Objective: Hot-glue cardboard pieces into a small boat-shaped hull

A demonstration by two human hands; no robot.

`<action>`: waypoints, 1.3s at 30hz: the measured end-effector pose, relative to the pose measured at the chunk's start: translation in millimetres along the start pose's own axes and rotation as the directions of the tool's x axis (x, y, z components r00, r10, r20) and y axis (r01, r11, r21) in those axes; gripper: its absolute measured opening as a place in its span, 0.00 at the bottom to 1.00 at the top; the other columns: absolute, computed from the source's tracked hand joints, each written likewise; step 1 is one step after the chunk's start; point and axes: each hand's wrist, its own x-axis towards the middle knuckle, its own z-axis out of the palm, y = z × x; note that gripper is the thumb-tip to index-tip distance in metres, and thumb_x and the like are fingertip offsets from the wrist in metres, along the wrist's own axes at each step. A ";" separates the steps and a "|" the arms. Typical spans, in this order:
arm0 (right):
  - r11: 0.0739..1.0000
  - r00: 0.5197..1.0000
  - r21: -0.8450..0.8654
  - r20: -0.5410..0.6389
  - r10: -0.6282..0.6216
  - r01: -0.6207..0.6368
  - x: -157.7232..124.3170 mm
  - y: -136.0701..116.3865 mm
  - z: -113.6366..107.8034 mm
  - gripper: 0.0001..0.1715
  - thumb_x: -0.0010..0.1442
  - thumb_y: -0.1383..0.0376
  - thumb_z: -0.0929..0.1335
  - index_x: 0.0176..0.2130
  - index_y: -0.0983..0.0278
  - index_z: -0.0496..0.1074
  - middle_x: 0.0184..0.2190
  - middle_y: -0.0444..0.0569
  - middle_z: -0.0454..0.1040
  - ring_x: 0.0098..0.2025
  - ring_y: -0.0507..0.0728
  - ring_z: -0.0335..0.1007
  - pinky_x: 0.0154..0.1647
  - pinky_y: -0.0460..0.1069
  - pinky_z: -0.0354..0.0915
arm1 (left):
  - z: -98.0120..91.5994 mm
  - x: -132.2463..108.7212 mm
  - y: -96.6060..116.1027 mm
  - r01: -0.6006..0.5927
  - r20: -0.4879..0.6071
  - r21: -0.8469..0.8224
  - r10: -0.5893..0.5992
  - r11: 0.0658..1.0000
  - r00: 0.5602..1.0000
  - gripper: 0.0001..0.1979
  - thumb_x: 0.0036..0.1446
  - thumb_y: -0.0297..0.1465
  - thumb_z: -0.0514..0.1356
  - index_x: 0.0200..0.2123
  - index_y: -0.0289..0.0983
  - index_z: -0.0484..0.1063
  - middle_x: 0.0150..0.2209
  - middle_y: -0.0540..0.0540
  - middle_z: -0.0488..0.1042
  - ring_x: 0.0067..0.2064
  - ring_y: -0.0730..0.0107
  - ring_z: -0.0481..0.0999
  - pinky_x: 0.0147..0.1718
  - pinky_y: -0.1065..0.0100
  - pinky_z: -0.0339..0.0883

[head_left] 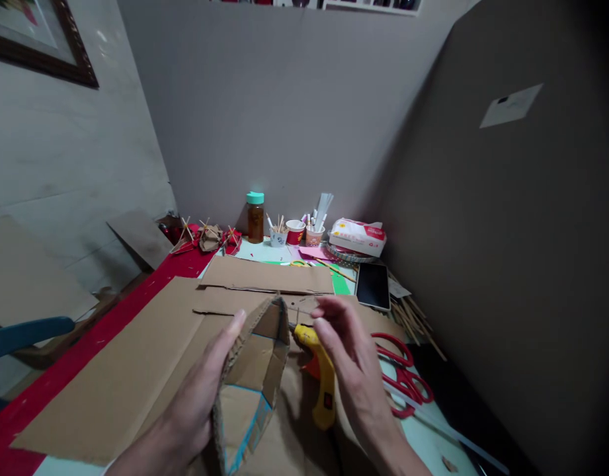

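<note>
Where room is free: left, over the flat sheet (120,370).
Left hand (195,403): grasping box (249,377) by its left edge, near centre.
Glue gun (323,380): lying just right of box.
Right hand (351,357): loose, empty, fingertips near box's far edge.
Scissors (403,380): right, near table edge.

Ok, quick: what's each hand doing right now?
Left hand: closed on the cardboard piece.
Right hand: loosely open above the yellow glue gun, gripping nothing visible.

Yellow plastic glue gun (321,377): yellow body, small dark label.
Folded brown cardboard piece (252,377), touching its left: plain brown, light-blue lines.
Red-handled metal scissors (403,377), to its right: red.
Amber glass jar (255,218), well beyond it: teal lid.
</note>
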 end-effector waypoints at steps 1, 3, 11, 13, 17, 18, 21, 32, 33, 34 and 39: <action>0.999 0.998 -0.003 0.059 0.038 -0.038 -0.3 1.0 2.5 0.16 0.69 0.52 0.65 0.49 0.59 0.69 0.44 0.47 0.73 0.46 0.56 0.70 0.47 0.49 0.64 | -0.8 0.0 0.6 0.170 0.064 -0.159 -0.162 0.972 0.985 0.28 0.71 0.45 0.46 0.47 0.36 0.82 0.37 0.41 0.86 0.41 0.56 0.86 0.41 0.57 0.81; 0.995 0.984 -0.039 0.151 0.095 -0.090 -2.8 0.6 7.3 0.15 0.69 0.52 0.65 0.46 0.60 0.70 0.42 0.46 0.74 0.45 0.56 0.71 0.46 0.50 0.63 | -2.6 -1.0 1.6 0.506 0.253 -0.463 -0.439 0.727 0.862 0.24 0.68 0.45 0.52 0.50 0.36 0.80 0.39 0.42 0.86 0.45 0.56 0.85 0.48 0.58 0.78; 0.993 0.975 -0.113 0.223 -0.017 0.043 -15.0 -11.4 15.8 0.13 0.69 0.56 0.63 0.47 0.60 0.71 0.37 0.44 0.74 0.40 0.55 0.71 0.42 0.49 0.63 | -3.3 -1.1 9.5 0.633 0.406 -0.703 -0.548 0.323 0.731 0.21 0.62 0.37 0.63 0.57 0.37 0.75 0.46 0.44 0.85 0.50 0.55 0.83 0.53 0.59 0.75; 0.966 0.976 -0.193 0.165 -0.140 0.172 -15.8 -10.7 18.1 0.10 0.68 0.59 0.64 0.45 0.61 0.71 0.37 0.45 0.74 0.38 0.54 0.69 0.39 0.48 0.62 | -1.2 -1.2 12.4 0.678 0.451 -0.663 -0.553 0.318 0.700 0.22 0.63 0.41 0.62 0.55 0.35 0.76 0.46 0.42 0.84 0.50 0.54 0.83 0.53 0.56 0.75; 0.892 0.960 -0.356 0.079 -0.268 0.278 -17.2 -6.3 23.1 0.05 0.66 0.65 0.65 0.40 0.63 0.70 0.34 0.46 0.71 0.35 0.54 0.67 0.36 0.48 0.60 | 2.8 -4.4 8.8 0.760 0.529 -0.570 -0.567 0.313 0.631 0.24 0.62 0.46 0.59 0.51 0.35 0.79 0.47 0.40 0.84 0.53 0.52 0.81 0.52 0.55 0.75; 0.881 0.960 -0.385 0.074 -0.269 0.277 -17.4 -5.3 23.8 0.04 0.65 0.66 0.64 0.39 0.63 0.69 0.33 0.45 0.70 0.33 0.54 0.66 0.34 0.48 0.59 | 3.5 -5.3 5.7 0.744 0.494 -0.558 -0.574 0.366 0.653 0.22 0.62 0.45 0.60 0.51 0.37 0.79 0.48 0.41 0.84 0.54 0.54 0.81 0.52 0.57 0.76; 0.850 0.964 -0.456 0.090 -0.250 0.263 -17.3 -3.4 24.1 0.06 0.64 0.68 0.63 0.33 0.62 0.66 0.29 0.44 0.69 0.28 0.53 0.63 0.29 0.48 0.55 | 4.1 -5.9 -4.3 0.589 0.313 -0.445 -0.500 0.674 0.808 0.17 0.61 0.42 0.62 0.49 0.42 0.79 0.53 0.45 0.81 0.56 0.59 0.79 0.50 0.64 0.76; 0.766 0.945 -0.559 0.252 -0.207 0.316 -23.2 3.8 25.6 0.12 0.66 0.67 0.61 0.30 0.62 0.65 0.26 0.44 0.69 0.25 0.53 0.62 0.28 0.49 0.51 | 11.7 -3.9 -2.0 -0.130 -0.087 0.206 0.150 0.970 0.985 0.08 0.53 0.30 0.63 0.36 0.42 0.83 0.36 0.52 0.86 0.36 0.72 0.83 0.41 0.76 0.77; 0.756 0.943 -0.568 0.256 -0.213 0.326 -23.4 4.5 26.0 0.12 0.67 0.67 0.61 0.30 0.63 0.66 0.26 0.44 0.69 0.26 0.53 0.63 0.28 0.49 0.51 | 12.6 -4.8 -2.8 -0.141 -0.086 0.219 0.162 0.966 0.983 0.08 0.54 0.29 0.63 0.36 0.42 0.83 0.35 0.52 0.86 0.36 0.72 0.83 0.41 0.76 0.76; 0.746 0.940 -0.576 0.259 -0.222 0.335 -23.5 5.1 26.5 0.12 0.67 0.67 0.61 0.31 0.63 0.67 0.26 0.44 0.70 0.26 0.54 0.64 0.28 0.49 0.51 | 13.2 -5.9 -3.7 -0.147 -0.085 0.227 0.170 0.963 0.982 0.08 0.54 0.29 0.63 0.35 0.42 0.83 0.35 0.53 0.85 0.36 0.73 0.83 0.41 0.77 0.76; 0.722 0.926 -0.580 0.268 -0.267 0.377 -23.2 6.4 27.8 0.14 0.69 0.69 0.61 0.33 0.63 0.70 0.26 0.44 0.72 0.26 0.54 0.66 0.29 0.50 0.51 | 13.1 -10.3 -2.9 -0.089 -0.082 0.215 0.109 0.973 0.991 0.07 0.54 0.28 0.64 0.34 0.45 0.83 0.34 0.57 0.85 0.35 0.77 0.83 0.40 0.82 0.75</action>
